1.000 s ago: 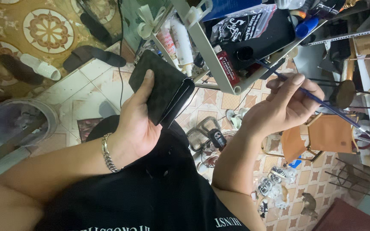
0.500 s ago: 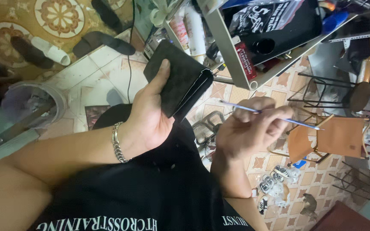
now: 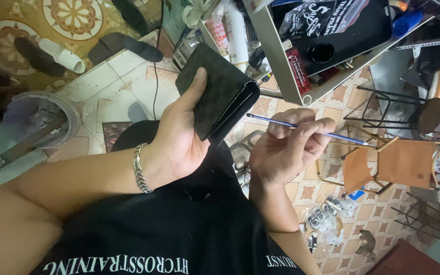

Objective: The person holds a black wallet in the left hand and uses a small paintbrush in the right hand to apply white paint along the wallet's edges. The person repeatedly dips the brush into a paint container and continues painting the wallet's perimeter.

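Note:
My left hand (image 3: 182,137) grips a dark patterned wallet (image 3: 215,91), thumb across its face, its folded edge turned toward my right hand. My right hand (image 3: 286,147) pinches a thin blue paintbrush (image 3: 306,131) that lies nearly level, with its tip just right of the wallet's lower edge. A silver chain bracelet (image 3: 139,168) circles my left wrist. Both hands hover above my lap, which is covered by a black shirt.
A grey metal shelf (image 3: 281,61) with bottles, a black bag and small containers stands ahead. A folding stool with orange fabric (image 3: 398,163) and a round stool (image 3: 429,114) sit to the right. Slippers (image 3: 62,56) lie on the tiled floor, left, near a glass bowl (image 3: 42,119).
My right hand has drawn the paintbrush down from the shelf area and in toward the wallet. The left hand keeps its hold on the wallet.

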